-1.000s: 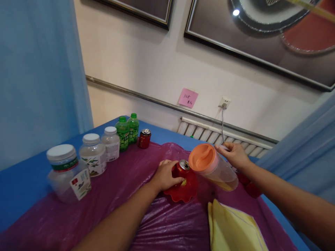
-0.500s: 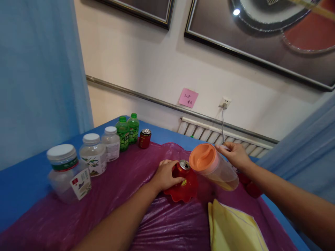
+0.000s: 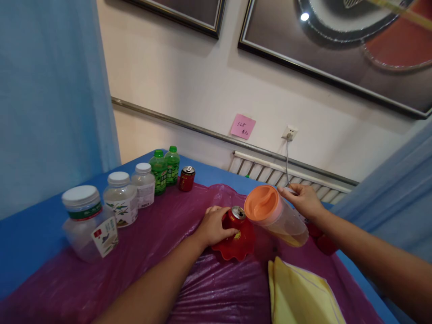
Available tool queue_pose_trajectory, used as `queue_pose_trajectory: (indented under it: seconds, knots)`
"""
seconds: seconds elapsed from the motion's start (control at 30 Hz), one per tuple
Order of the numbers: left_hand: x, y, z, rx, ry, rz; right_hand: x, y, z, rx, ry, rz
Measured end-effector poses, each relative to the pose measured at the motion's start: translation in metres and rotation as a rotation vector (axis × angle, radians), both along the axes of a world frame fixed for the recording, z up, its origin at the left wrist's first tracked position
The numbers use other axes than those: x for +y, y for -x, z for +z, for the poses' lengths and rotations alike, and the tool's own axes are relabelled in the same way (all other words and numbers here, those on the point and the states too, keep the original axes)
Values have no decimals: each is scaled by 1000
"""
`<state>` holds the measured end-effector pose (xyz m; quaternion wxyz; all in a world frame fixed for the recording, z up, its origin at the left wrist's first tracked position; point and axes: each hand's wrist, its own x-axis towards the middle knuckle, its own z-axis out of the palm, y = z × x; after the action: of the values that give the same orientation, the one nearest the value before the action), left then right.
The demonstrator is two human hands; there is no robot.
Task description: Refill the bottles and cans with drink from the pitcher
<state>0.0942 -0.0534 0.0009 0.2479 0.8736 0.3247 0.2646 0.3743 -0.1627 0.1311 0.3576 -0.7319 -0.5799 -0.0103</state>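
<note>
My left hand point(image 3: 215, 227) is wrapped round a red drink can point(image 3: 235, 220), its top open. The can stands upright on a red dish with a wavy rim point(image 3: 239, 253). To the right, my right hand point(image 3: 305, 200) grips the handle side of a clear plastic pitcher point(image 3: 281, 225); its fingers partly hide the handle. The pitcher tilts left, its orange lid point(image 3: 262, 204) close beside the can's top. A little yellowish liquid point(image 3: 297, 239) lies in its lower part. I cannot see whether any liquid leaves the lid.
Purple plastic sheeting point(image 3: 151, 252) covers the blue table point(image 3: 30, 225). Along the left stand clear jars with white lids point(image 3: 81, 225), two green bottles point(image 3: 158, 173) and another red can point(image 3: 186, 179). A folded yellow cloth point(image 3: 300, 292) lies in front. Dark red objects point(image 3: 326, 243) sit behind my right forearm.
</note>
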Motion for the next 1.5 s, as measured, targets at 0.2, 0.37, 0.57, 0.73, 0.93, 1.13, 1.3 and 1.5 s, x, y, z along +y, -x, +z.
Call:
queue_pose_trajectory:
  seconds: [0.2, 0.37, 0.57, 0.73, 0.93, 1.13, 1.3, 1.5]
  knots:
    - [0, 0, 0, 1, -3, 5, 0, 0, 0, -9, -7, 8]
    - [0, -1, -2, -5, -1, 9, 0, -1, -1, -13, -11, 1]
    - [1, -1, -3, -9, 5, -2, 1, -3, -1, -17, -13, 13]
    - [1, -1, -3, -10, 13, -2, 0, -2, 0, -19, 6, 7]
    - [1, -1, -3, -14, 16, -8, 0, -2, 0, -26, -9, 10]
    - [0, -1, -2, -3, 13, -3, -2, -1, 0, -43, -10, 3]
    - [0, -1, -1, -1, 17, -9, -2, -2, -2, -37, -14, 14]
    - [1, -1, -3, 2, 16, -11, -2, -3, -2, -30, -8, 10]
